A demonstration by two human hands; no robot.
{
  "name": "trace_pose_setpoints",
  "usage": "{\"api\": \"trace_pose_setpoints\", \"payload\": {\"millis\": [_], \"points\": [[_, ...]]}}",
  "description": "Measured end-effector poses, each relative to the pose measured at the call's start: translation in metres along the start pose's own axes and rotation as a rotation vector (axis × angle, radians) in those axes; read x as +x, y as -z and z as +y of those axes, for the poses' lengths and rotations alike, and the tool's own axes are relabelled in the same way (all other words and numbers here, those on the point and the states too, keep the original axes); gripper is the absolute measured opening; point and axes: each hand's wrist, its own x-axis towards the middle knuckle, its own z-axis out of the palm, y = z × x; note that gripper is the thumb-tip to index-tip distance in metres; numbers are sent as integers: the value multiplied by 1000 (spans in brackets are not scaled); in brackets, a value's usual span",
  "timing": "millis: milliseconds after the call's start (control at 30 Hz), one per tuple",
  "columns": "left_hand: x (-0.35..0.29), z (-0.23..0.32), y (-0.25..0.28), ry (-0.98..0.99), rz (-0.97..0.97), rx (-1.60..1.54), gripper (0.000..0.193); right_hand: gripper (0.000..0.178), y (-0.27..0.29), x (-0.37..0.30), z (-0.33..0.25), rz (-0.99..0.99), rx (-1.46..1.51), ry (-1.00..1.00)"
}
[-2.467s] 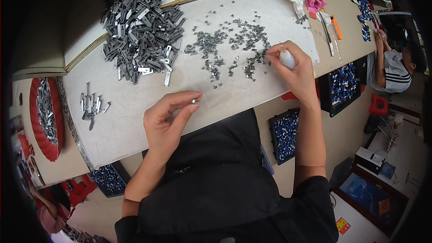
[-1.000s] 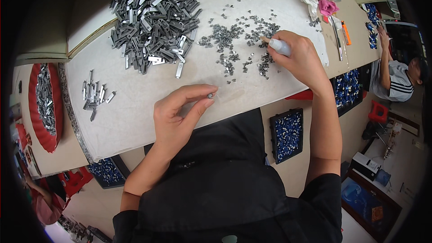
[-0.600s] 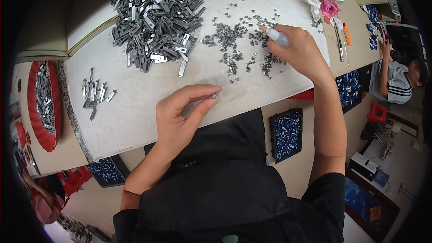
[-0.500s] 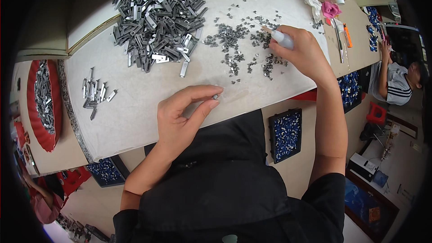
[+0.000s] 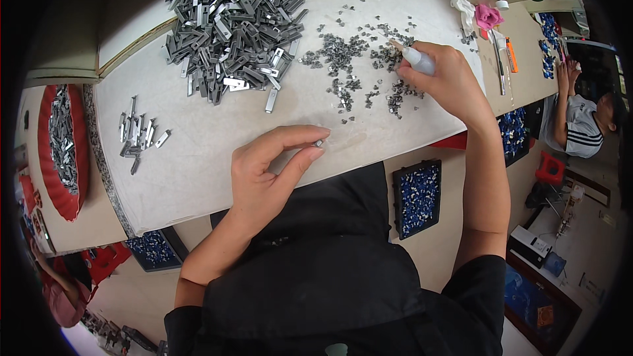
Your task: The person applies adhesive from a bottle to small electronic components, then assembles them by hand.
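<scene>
Between thumb and forefinger, my left hand [image 5: 270, 161] pinches a small metal part [image 5: 319, 143] just above the near edge of the white table sheet [image 5: 217, 165]. My right hand [image 5: 448, 79] is wrapped round a translucent squeeze bottle [image 5: 419, 60] with a pale narrow tip. That tip points left and away, over scattered little metal pieces [image 5: 343, 53]. At the far left of the sheet rises a big heap of grey oblong metal parts [image 5: 231, 26]. Nearer, a small group of similar parts [image 5: 140, 133] lies apart.
A red fabric-lined container [image 5: 45, 151] of metal parts stands on the left. Tweezers [image 5: 499, 69], an orange-handled tool [image 5: 511, 56] and a pink cloth [image 5: 488, 17] lie at the right. Trays of blue and white pieces [image 5: 420, 198] sit lower down. A co-worker [image 5: 583, 122] is at the right.
Both my hands keep their grips and have hardly moved. The whole view has shifted slightly. At the right, the co-worker's hands have changed position.
</scene>
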Motion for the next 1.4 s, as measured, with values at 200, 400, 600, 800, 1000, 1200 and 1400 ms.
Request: {"api": "trace_pose_setpoints", "payload": {"millis": [200, 400, 600, 800, 1000, 1200, 1400], "points": [[0, -1, 0, -11, -2, 6, 19, 17, -1, -3, 11, 88, 104, 112], [0, -1, 0, -9, -8, 29, 19, 12, -5, -6, 8, 133, -5, 197], [0, -2, 0, -8, 3, 7, 19, 18, -6, -3, 7, 127, -40, 220], [-1, -2, 0, -12, 39, 4, 18, 19, -5, -2, 5, 111, -43, 198], [1, -5, -6, -70, 114, -11, 17, 14, -15, -16, -4, 170, 59, 149], [3, -4, -5, -124, 138, 62, 16, 10, -49, -51, -51, 82, 670, 313], [4, -2, -5, -168, 128, 137, 17, 11, -62, -51, -56, 90, 698, 310]]}}
